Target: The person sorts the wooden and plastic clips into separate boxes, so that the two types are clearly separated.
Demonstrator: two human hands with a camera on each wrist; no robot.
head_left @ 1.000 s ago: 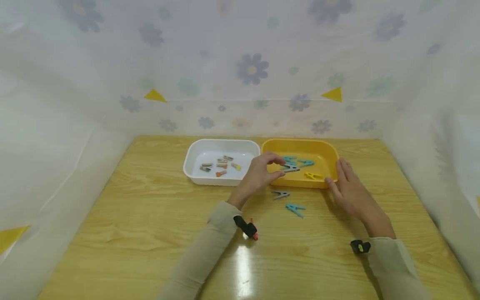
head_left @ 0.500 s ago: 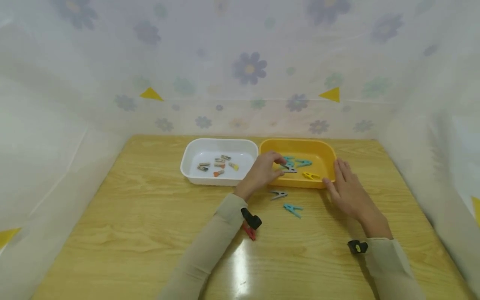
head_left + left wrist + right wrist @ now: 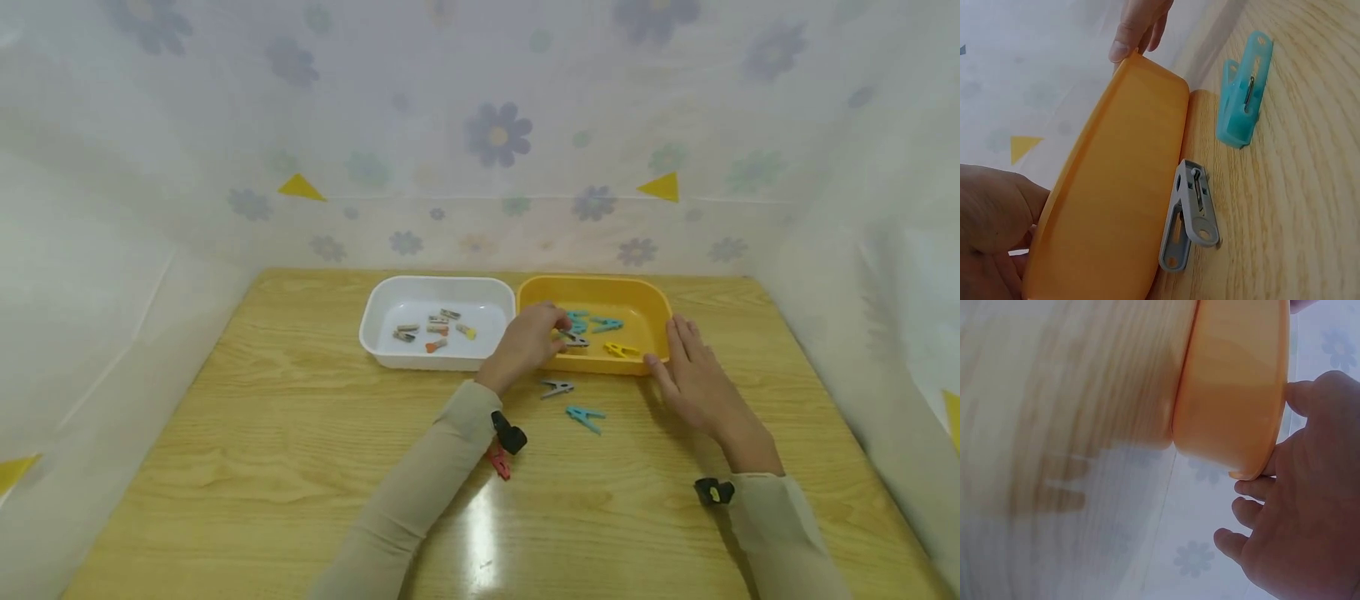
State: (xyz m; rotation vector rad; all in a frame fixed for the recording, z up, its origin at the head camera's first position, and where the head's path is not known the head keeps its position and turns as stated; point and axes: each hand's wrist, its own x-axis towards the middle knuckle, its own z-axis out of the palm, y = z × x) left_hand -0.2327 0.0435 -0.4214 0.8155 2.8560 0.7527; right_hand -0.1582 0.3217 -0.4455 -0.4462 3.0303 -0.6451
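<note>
My left hand [image 3: 528, 337] reaches over the front rim of the yellow tray [image 3: 652, 300], pinching a grey clothespin [image 3: 576, 340] low inside it between thumb and fingers. In the left wrist view that pinch is hidden behind the tray wall. At the tray's front right corner my right hand [image 3: 697, 379] rests with fairly straight fingers [image 3: 1254, 487] along the outside and the thumb at the front rim. Blue clothespins [image 3: 606, 324] and a yellow clothespin [image 3: 621, 350] lie in the tray. Just in front of it is another grey clothespin [image 3: 1191, 212].
A white tray [image 3: 375, 337] with several small wooden clothespins [image 3: 437, 343] adjoins the yellow tray on the left. Nearer on the wooden table [image 3: 247, 467] lie a blue clothespin [image 3: 585, 418] and a red clothespin [image 3: 498, 462], the latter partly under the left wrist's strap.
My left hand has lowered the grey clothespin toward the yellow tray's floor and moved slightly forward. My right hand stays at the tray corner.
</note>
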